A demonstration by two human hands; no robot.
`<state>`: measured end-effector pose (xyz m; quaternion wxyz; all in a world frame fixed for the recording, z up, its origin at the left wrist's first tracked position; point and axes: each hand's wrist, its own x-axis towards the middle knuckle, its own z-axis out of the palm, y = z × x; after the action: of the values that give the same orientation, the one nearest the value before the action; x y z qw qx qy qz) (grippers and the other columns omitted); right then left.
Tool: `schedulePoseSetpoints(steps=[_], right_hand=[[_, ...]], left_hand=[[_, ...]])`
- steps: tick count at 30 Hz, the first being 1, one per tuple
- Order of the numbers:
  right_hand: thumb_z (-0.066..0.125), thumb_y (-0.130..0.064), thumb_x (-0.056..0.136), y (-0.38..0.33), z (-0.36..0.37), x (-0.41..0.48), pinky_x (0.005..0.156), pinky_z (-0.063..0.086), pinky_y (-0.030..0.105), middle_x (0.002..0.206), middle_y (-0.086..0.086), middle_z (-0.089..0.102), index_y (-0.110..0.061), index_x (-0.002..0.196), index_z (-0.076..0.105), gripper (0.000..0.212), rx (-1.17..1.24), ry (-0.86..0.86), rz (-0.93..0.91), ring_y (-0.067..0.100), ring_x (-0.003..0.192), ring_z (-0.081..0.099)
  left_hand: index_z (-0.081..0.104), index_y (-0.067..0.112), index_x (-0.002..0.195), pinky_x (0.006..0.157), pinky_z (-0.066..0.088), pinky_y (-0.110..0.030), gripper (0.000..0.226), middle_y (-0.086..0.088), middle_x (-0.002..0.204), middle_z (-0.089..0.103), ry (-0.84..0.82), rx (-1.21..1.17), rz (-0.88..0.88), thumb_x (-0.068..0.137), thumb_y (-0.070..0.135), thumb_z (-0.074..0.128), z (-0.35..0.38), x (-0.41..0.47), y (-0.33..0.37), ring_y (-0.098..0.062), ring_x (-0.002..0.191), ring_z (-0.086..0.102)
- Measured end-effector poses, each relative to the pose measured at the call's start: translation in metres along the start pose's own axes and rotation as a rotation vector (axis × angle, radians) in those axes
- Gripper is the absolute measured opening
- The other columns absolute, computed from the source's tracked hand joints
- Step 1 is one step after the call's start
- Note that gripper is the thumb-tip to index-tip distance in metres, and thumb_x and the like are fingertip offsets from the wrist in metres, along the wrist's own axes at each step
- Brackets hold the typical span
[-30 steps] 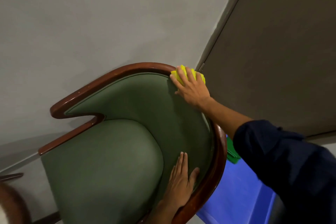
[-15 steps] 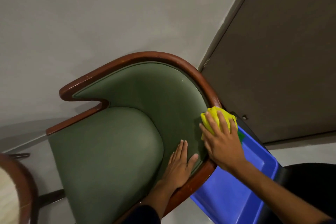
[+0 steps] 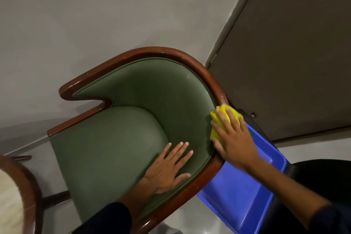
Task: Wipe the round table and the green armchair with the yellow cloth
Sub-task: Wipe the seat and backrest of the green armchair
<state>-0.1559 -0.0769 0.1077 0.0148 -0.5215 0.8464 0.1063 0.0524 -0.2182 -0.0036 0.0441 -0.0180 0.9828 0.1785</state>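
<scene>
While the right hand (image 3: 232,138) presses a bunched yellow cloth (image 3: 225,117) against the wooden rim and inner upholstery of the green upholstered armchair with a dark wood frame (image 3: 121,144), the left hand (image 3: 167,169) lies flat and empty on the padding near the seat, fingers spread, bracing the chair. Wiping of the armchair appears under way, with the far side of the rim seemingly left. Only an edge of the round wood-rimmed desk (image 3: 28,186) shows, its condition unclear. A blue plastic bin (image 3: 241,197) sits just beside the chair.
</scene>
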Motion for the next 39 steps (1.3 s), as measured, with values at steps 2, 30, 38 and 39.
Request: schedulePoseSetpoints(steps=[2,30,38,39], right_hand=[[0.031,-0.052,0.098,-0.018,0.013,-0.042,0.116,0.02,0.06,0.162,0.008,0.022,-0.021,0.145,0.043,0.057,0.087,0.012,0.0,0.032,0.151,0.008],[0.034,-0.051,0.098,-0.018,-0.027,0.193,0.112,0.025,0.059,0.164,0.005,0.015,-0.013,0.149,0.031,0.064,-0.241,0.043,-0.033,0.031,0.149,0.016],[0.036,-0.055,0.09,-0.03,-0.003,0.036,0.102,0.034,0.06,0.15,0.013,0.046,-0.005,0.134,0.055,0.069,-0.066,0.06,0.171,0.036,0.139,0.039],[0.037,-0.057,0.088,-0.038,-0.003,0.019,0.1,0.036,0.059,0.147,0.013,0.049,-0.006,0.13,0.058,0.069,-0.031,0.055,0.208,0.036,0.138,0.041]], left_hand=[[0.005,0.023,0.156,0.118,0.003,-0.047,0.071,-0.007,0.165,0.002,-0.029,0.008,-0.006,0.099,0.063,0.017,-0.001,-0.004,-0.001,-0.023,0.152,-0.001],[0.061,0.028,0.131,0.11,0.007,-0.045,0.058,-0.005,0.14,0.059,-0.253,0.075,-0.245,0.091,0.058,0.032,-0.019,-0.019,0.03,-0.017,0.129,0.055],[0.059,0.031,0.132,0.115,0.001,-0.044,0.069,-0.005,0.142,0.057,-0.324,-0.04,-0.324,0.096,0.063,0.01,-0.025,-0.028,0.03,-0.02,0.134,0.05],[0.048,0.033,0.141,0.118,-0.003,-0.044,0.078,-0.006,0.153,0.043,-0.286,-0.11,-0.33,0.092,0.067,-0.002,-0.025,-0.027,0.028,-0.02,0.143,0.038]])
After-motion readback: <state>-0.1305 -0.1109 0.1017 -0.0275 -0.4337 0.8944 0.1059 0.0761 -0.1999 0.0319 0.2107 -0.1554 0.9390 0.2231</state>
